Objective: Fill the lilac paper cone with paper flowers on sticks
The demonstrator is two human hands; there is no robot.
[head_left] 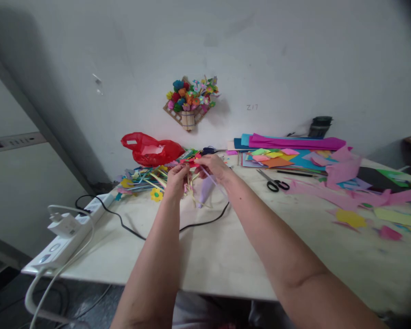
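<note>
Of hands there are two: one left hand (177, 182) and one right hand (215, 167). Between their fingers I count one red piece (189, 161), and below it one purple cone (206, 189). There is one red bag (154, 151), one jar (320, 127), one pencil (295, 173) and one magenta sheet (296, 142). The scissors (274, 183) seem to be two pairs, though the second, dark-handled, is small and far back. On the wall are one basket (188, 120) and three written characters (252, 107). Of power strips (53, 250) there is one, of white chargers (64, 226) also one, and of tables (226, 256), one.
</note>
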